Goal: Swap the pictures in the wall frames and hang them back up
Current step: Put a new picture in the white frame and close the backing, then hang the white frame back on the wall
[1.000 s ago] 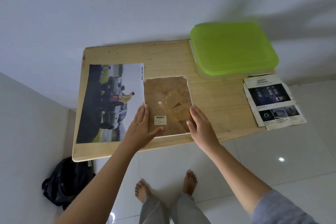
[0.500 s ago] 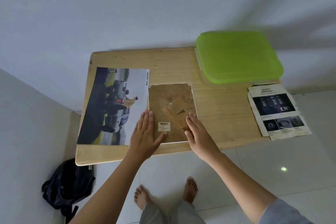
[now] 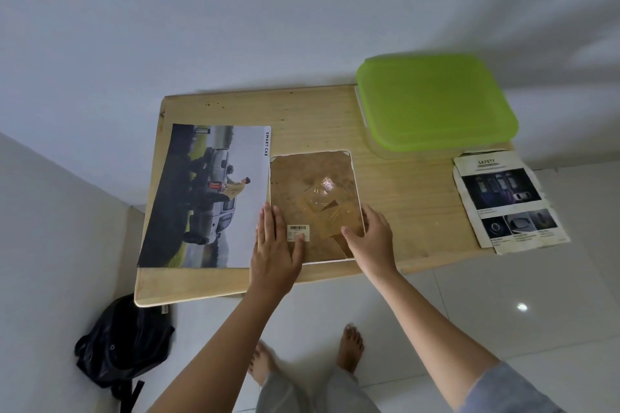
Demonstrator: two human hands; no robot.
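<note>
1. Frame [image 3: 312, 184], face down on the wooden table [image 3: 402, 131], sits at the centre of the picture. Its brown backing faces up inside a thin white rim.
2. Its long axis runs from the lower centre of the picture towards the top, away from you. Both your hands are at its near, short end.
3. Your left hand [image 3: 275, 248] lies flat on the lower left corner, fingers straight and together, with the thumb reaching onto the backing at a barcode sticker [image 3: 298, 229]. It grasps nothing.
4. Your right hand [image 3: 372, 238] rests on the lower right corner, fingers spread and loosely bent over the right rim, thumb on the backing. It seems to press rather than grasp.
5. Glossy tape patches [image 3: 323, 199] cross the middle of the backing, just above your right thumb. These probably hold the backing shut, and your right hand is the nearer one.
6. A large car picture [image 3: 208, 198] lies just beside the frame's left edge, closest to your left hand.
7. A creased safety leaflet [image 3: 506, 198] lies at the right of the picture, well apart from the frame, overhanging the table edge on your right hand's side.
8. A green-lidded box [image 3: 436, 100] sits at the upper right, and a black bag [image 3: 124, 342] on the floor at the lower left.
</note>
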